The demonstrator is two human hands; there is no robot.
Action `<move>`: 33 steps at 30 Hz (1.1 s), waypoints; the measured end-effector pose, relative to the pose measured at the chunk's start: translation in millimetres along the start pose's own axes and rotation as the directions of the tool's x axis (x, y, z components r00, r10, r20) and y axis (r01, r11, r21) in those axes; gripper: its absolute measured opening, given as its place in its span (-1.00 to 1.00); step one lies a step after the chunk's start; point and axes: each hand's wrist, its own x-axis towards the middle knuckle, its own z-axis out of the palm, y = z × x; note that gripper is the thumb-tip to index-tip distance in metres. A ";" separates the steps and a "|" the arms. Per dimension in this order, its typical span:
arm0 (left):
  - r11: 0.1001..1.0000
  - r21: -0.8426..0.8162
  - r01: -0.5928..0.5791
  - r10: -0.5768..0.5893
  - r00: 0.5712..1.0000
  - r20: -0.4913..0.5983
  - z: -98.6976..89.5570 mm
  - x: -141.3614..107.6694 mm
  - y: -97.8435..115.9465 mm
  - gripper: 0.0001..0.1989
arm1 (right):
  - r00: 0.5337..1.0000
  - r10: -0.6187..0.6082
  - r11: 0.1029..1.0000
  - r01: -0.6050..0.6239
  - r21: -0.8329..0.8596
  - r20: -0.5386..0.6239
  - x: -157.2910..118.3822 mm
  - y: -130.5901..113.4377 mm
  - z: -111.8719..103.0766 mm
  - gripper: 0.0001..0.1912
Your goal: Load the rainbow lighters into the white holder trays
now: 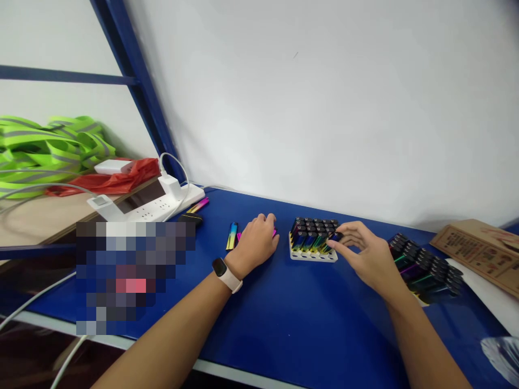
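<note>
My left hand (256, 237), with a watch on its wrist, lies low over the table with its fingers curled down round a shiny magenta stick (274, 232). The hand hides most of that stick. Just left of it lies a shiny blue-and-yellow stick (232, 236). Further right, a white holder (314, 256) with holes carries rows of upright black-topped sticks (312, 227) with glossy coloured bodies. At its right corner my right hand (365, 251) pinches one black-topped stick (335, 236) between thumb and fingers. Whether that stick's lower end sits in a hole I cannot tell.
Many more black-topped sticks (425, 265) stand grouped at the right, beside a cardboard box (482, 248). A power strip (158, 208) with cables, a pink-and-yellow stick (198, 205) and a small black object (190, 219) are at the left. A white wall (324, 108) rises behind the blue table (259, 324).
</note>
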 end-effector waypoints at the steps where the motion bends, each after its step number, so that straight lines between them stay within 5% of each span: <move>1: 1.000 0.002 0.000 0.000 1.000 0.008 0.3 -0.3 0.3 -0.65 | 1.000 -0.005 1.000 0.005 -0.014 0.015 -0.2 -0.1 0.1 -0.66; 8: 1.000 -0.025 0.001 -0.001 1.000 -0.005 -0.7 0.0 0.3 -0.62 | 0.998 -0.055 0.995 0.055 -0.086 0.000 -1.8 0.8 0.8 -0.73; 13: 0.963 -0.264 -0.045 -0.014 0.976 -0.217 -6.7 6.1 2.1 -0.68 | 0.997 -0.083 0.991 0.082 -0.105 -0.005 -1.9 1.0 2.0 -0.76; 19: 0.763 -0.591 -0.262 -0.040 0.893 -0.448 -17.2 8.9 11.8 -0.72 | 0.994 -0.109 0.985 0.107 -0.132 -0.010 -1.8 2.0 4.7 -0.79; 27: 0.534 -0.739 -0.410 0.024 0.881 -0.472 -24.7 0.9 25.5 -0.69 | 0.960 -0.271 0.941 0.249 -0.228 -0.070 0.6 -10.2 5.3 -0.85; 30: 0.525 -0.694 -0.492 0.119 0.851 -0.512 -29.2 -4.4 33.3 -0.69 | 0.956 -0.229 0.970 0.208 -0.127 -0.183 -3.7 -19.9 9.0 -0.87; 33: 0.550 -0.614 -0.566 0.233 0.810 -0.538 -30.6 -9.7 40.1 -0.70 | 0.989 -0.120 0.981 0.131 0.143 -0.082 -10.6 -29.8 15.9 -0.73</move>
